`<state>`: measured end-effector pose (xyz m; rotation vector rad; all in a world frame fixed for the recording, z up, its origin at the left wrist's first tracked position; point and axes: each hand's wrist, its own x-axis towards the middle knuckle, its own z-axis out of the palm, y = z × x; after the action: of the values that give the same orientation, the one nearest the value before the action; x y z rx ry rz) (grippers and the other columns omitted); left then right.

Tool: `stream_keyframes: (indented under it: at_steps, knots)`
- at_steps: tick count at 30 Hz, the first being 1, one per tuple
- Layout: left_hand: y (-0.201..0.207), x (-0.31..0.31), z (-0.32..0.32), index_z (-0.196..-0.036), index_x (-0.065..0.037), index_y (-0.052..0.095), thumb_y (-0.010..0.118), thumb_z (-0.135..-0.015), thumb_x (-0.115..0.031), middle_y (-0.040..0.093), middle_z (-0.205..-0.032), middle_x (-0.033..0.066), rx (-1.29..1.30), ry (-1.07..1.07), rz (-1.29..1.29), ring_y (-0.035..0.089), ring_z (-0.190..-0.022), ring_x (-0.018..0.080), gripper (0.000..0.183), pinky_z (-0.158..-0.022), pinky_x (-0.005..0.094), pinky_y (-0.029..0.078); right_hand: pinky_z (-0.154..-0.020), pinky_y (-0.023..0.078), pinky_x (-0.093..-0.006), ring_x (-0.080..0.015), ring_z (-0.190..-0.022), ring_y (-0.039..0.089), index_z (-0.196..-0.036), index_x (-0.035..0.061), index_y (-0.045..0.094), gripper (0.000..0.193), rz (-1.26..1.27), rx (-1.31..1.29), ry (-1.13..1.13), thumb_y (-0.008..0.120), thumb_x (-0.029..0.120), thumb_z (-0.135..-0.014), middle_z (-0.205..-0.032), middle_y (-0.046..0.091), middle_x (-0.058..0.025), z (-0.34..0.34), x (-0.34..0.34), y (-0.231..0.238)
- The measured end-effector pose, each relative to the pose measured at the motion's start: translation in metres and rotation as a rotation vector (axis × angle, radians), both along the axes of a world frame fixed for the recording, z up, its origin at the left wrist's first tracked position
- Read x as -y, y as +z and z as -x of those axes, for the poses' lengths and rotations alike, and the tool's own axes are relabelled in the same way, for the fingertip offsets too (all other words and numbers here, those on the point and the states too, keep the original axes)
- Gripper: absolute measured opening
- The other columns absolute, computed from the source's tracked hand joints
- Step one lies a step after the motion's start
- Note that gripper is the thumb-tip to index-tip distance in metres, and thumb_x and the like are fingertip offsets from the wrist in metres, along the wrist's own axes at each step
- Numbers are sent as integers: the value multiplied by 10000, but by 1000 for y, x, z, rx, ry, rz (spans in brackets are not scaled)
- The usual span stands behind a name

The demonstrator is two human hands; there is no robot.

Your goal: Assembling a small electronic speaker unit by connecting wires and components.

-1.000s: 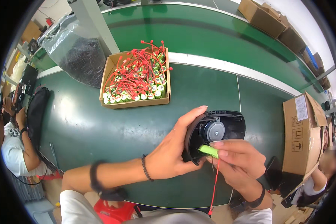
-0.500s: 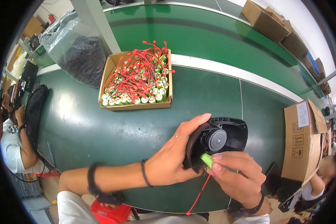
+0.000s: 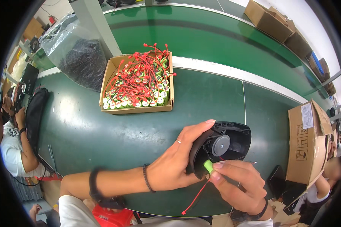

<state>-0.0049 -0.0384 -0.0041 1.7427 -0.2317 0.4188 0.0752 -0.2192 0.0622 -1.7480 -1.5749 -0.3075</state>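
Note:
My left hand [image 3: 176, 160] grips the left edge of a black round plastic housing [image 3: 235, 138] with a grey disc at its middle, held just above the green table. My right hand [image 3: 236, 183] pinches a small green cylindrical battery [image 3: 208, 165] with a red wire [image 3: 195, 198] trailing down, pressing it against the housing's lower left rim. A cardboard tray [image 3: 108, 75] full of several similar green batteries with red wires [image 3: 140, 81] sits farther back on the table.
A clear bag of black parts [image 3: 79, 53] lies left of the tray. Cardboard boxes stand at the right [image 3: 307, 143] and far back right [image 3: 269, 22]. Another person [image 3: 13, 151] sits at the left, one more at the lower right [image 3: 326, 181].
The battery has moved down and left, from over the housing's front to its lower left rim. Both hands and the housing shifted slightly lower.

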Motion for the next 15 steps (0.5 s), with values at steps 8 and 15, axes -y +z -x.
stream_keyframes:
  at_steps: [8, 15]
  knots:
    - [-2, 1, 2, -1574, -67, 168, 827, -780, -70, 431, -1389, 246, -49, -5, -7, 506, -1244, 416, 1032, -1071, 454, 426, -688, 590, -317, -278, -863, 713, -954, 13, 738, 295, -9, 5, 2, 830, -63, -685, -1074, 690, -141, -1, 0, -7]
    - [-1, -1, 3, -1575, -75, 139, 802, -791, -61, 431, -1374, 247, -72, 4, -13, 517, -1236, 420, 1027, -1074, 462, 421, -647, 610, -290, -256, -785, 714, -856, -63, 712, 163, -74, 55, 33, 804, -57, -722, -997, 695, -186, -7, -5, -12]
